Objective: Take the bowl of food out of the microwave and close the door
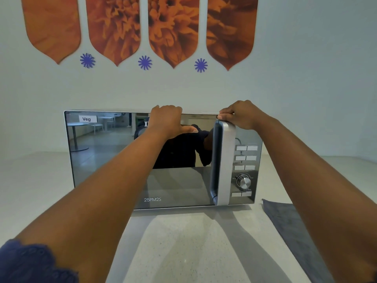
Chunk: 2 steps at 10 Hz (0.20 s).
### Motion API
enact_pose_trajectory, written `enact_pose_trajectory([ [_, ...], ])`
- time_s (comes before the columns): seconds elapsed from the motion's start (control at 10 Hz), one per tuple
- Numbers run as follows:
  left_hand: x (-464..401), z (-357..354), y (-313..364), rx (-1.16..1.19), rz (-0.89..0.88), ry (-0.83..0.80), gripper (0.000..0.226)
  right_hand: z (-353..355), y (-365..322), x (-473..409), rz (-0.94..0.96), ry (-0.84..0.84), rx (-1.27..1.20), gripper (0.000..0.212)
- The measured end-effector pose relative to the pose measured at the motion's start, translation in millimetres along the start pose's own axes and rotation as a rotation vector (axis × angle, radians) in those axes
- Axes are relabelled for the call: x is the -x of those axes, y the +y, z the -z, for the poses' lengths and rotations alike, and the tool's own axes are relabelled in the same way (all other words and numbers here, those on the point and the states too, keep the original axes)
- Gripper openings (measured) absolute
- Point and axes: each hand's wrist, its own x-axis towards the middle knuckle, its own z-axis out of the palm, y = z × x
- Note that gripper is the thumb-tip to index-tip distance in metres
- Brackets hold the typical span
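Observation:
A silver microwave (110, 160) with a mirrored door stands on the pale counter, its door shut. The bowl of food is hidden behind the mirror glass. My left hand (166, 120) lies over the top edge of the door, thumb stretched along the glass. My right hand (238, 116) grips the top of the vertical silver door handle (223, 166), fingers curled over it.
A control panel (243, 168) with buttons and a dial sits right of the handle. A grey cloth (289, 227) lies on the counter (183, 252) at the right. The wall behind carries orange flower decals.

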Motion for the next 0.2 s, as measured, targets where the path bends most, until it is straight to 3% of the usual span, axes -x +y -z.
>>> enact_pose_trajectory([
  [0.1, 10, 5, 1, 0.009, -0.016, 0.02, 0.08, 0, -9, 6, -0.07, -0.026, 0.072, 0.044],
  [0.2, 15, 13, 0, -0.035, -0.02, 0.103, 0.079, 1, -20, 7, -0.058, 0.05, 0.078, 0.05],
])
